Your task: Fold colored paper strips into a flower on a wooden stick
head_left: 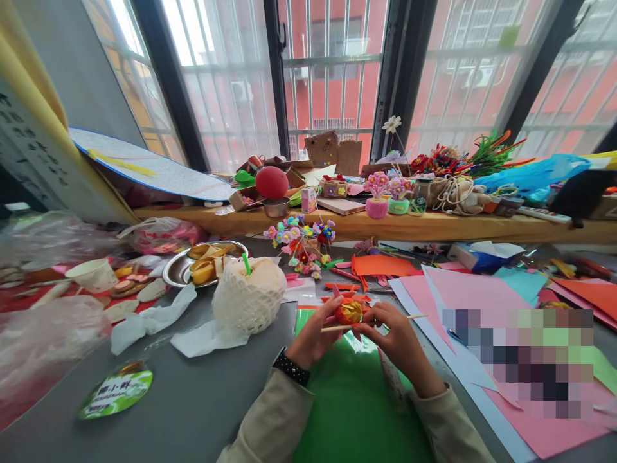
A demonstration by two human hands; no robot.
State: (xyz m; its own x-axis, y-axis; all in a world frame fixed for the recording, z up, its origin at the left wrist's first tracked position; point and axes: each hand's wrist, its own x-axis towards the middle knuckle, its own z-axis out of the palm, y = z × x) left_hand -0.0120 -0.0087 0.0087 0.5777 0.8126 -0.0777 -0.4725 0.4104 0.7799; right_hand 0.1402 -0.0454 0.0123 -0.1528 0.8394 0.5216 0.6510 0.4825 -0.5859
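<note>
My left hand [311, 331], with a black dotted band at the wrist, is closed around a paper flower [351, 312]. The flower has an orange and yellow middle, and pink petals stick out around it. Pinched in the fingers of my right hand [398, 334] is a thin wooden stick [332, 328], which lies crosswise at the near side of the flower. Its right end juts out past my right hand. Below both hands lies a green sheet [357, 399] with a glossy surface. Orange paper strips [337, 287] lie just beyond the flower.
On the left stand a net-wrapped coconut [250, 292] with a green straw, a metal bowl [168, 273] and a paper cup [94, 276]. Pink paper sheets [482, 296] spread to the right. Behind are a bunch of small craft flowers [303, 241] and a crowded wooden sill [216, 224].
</note>
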